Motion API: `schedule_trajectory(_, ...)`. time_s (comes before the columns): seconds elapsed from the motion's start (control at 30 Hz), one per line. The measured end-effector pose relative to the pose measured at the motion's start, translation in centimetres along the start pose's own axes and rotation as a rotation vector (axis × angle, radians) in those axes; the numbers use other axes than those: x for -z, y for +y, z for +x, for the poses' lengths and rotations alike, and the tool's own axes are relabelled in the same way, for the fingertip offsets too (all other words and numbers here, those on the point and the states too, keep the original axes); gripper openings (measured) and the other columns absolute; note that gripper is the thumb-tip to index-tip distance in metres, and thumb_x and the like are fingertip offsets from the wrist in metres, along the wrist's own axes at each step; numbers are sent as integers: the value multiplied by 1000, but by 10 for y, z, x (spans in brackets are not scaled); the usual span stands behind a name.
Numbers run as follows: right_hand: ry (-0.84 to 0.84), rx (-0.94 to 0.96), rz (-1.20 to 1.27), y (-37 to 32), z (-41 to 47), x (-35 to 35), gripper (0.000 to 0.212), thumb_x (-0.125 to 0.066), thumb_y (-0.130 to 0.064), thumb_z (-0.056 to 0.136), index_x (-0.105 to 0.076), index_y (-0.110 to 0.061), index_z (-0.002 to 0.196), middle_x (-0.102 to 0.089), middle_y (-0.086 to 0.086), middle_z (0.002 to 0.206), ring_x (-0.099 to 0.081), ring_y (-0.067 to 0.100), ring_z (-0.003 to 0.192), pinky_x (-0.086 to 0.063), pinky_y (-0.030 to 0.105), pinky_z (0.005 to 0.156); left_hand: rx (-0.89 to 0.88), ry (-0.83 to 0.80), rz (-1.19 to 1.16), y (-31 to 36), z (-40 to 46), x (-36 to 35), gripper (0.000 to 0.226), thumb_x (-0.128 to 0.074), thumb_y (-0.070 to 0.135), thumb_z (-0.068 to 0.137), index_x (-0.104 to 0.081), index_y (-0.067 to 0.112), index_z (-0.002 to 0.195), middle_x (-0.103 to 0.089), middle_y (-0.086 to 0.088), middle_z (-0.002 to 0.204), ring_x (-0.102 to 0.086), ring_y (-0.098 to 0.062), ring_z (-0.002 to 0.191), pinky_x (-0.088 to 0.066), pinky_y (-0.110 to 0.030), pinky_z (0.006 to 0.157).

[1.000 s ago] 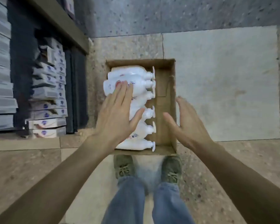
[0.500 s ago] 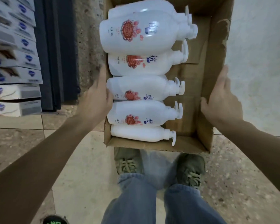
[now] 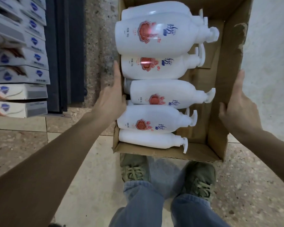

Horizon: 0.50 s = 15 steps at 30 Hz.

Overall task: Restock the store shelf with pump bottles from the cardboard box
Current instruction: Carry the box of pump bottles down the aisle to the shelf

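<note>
An open cardboard box [image 3: 223, 99] is held up in front of me, above my feet. Several white pump bottles [image 3: 156, 39] with red labels lie on their sides in its left half, pumps pointing right. My left hand [image 3: 112, 97] presses flat against the box's left wall, thumb by a bottle base. My right hand [image 3: 238, 105] grips the right wall, thumb inside the box and fingers along the outside. The box's right half shows bare cardboard floor.
A shelf at the left holds stacked white and grey cartons [image 3: 20, 76] with blue logos, beside dark panels [image 3: 66, 54]. Stone floor tiles [image 3: 88, 169] lie below. My shoes [image 3: 134, 169] and jeans [image 3: 154, 207] are under the box's near edge.
A second ago the box sat on the floor with both hands open above it. Both hands then took its side walls, and it has risen closer to the camera.
</note>
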State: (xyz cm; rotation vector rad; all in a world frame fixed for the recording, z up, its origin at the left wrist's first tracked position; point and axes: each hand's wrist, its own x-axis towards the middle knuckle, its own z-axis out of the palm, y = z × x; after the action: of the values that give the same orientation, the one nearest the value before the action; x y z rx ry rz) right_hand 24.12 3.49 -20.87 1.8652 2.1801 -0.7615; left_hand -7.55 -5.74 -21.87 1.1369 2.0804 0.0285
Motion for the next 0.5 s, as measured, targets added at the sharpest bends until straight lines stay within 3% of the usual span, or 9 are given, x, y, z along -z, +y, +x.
schedule_trajectory(0.1,20,-38,5,1,1,-1,89,-55,-11,96,11,-20,156,-43,7,70,-36,13,49,-19,23,45,-31,116,-78,-9,2,-7,95,-54,16,97,20,34,154,-63,-6,74,-62,-20,59,-57,-44,60)
schedule_trajectory(0.3,69,-58,68,1,4,-13,86,-52,-11,98,11,-20,156,-41,1,57,-41,15,47,-20,23,45,-67,148,-152,-22,15,-10,94,-57,26,96,16,47,152,-69,-20,106,-65,-31,78,-44,-37,74)
schedule_trajectory(0.4,99,-56,63,2,3,-20,91,-55,-5,95,10,-22,156,-42,1,54,-43,14,46,-22,22,43,-60,131,-169,-20,17,-12,102,-60,19,93,18,53,149,-69,-17,108,-54,-14,66,-43,-38,74)
schedule_trajectory(0.5,118,-73,79,1,4,-20,91,-56,-3,95,8,-24,157,-43,0,55,-44,13,46,-24,20,44,-71,104,-236,-18,18,-9,107,-60,8,90,17,55,149,-68,-14,115,-50,-4,68,-43,-38,75)
